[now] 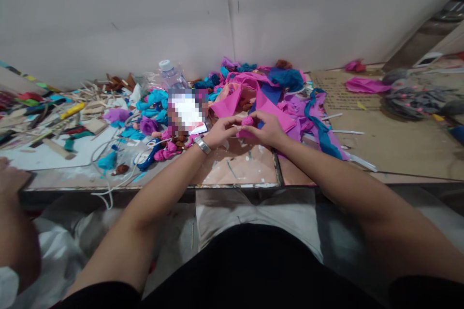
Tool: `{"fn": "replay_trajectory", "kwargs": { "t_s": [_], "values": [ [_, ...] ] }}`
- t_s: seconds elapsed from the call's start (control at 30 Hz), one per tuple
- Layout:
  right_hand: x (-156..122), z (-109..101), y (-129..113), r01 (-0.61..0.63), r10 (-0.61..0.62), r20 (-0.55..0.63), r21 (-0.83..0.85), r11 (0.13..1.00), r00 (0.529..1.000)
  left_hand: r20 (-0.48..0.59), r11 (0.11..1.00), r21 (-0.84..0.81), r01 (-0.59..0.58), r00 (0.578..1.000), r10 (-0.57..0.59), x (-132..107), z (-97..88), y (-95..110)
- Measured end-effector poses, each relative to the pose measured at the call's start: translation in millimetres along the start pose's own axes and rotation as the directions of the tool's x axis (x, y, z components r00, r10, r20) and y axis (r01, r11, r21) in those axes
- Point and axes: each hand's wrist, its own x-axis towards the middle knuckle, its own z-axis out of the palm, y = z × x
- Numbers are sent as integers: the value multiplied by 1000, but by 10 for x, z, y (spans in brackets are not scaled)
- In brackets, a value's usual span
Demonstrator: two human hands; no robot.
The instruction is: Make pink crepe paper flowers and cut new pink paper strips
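Both my hands meet over the middle of the low work table (239,174). My left hand (222,131), with a metal watch on its wrist, and my right hand (266,129) pinch a small rolled pink crepe-paper flower (248,121) between their fingertips. Right behind the flower lies a heap of pink, purple and blue crepe paper (264,91). Finished small pink and brown paper buds (170,147) lie just left of my left wrist.
A clear plastic bottle (170,73) stands at the back. Wooden sticks and tools (54,116) litter the left side. White cord (108,178) hangs over the front edge. Another person's arm (14,222) is at the far left. Grey and pink material (409,96) lies at the right.
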Motion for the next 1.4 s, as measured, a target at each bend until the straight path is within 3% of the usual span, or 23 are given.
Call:
{"fn": "replay_trajectory", "kwargs": {
  "t_s": [0.2,0.5,0.67,0.8,0.97,1.1,1.2,1.4],
  "values": [
    [-14,11,-3,-44,44,-13,3,999,999,58,999,-48,3,998,-1,-6,26,39],
    [1,-1,-66,-71,68,32,79,994,997,18,981,-170,98,995,-96,24,26,-114],
    [-8,20,-47,-88,83,43,108,990,996,88,969,-216,116,991,-99,-2,12,-142],
    [-19,36,4,-91,87,38,148,985,996,111,989,-120,84,991,-70,-16,9,-107],
    [-5,17,-18,-7,0,101,68,998,995,108,997,-63,52,993,-45,8,44,-39],
    [4,1,-46,-24,23,3,0,1000,1000,18,997,-66,43,999,-42,9,44,7],
    [0,-8,-45,-78,76,-58,-25,997,995,44,999,-11,32,999,-32,0,36,33],
    [-8,15,-42,-76,75,17,109,991,997,94,993,-99,62,994,-52,-6,65,-16]
  ]
}}
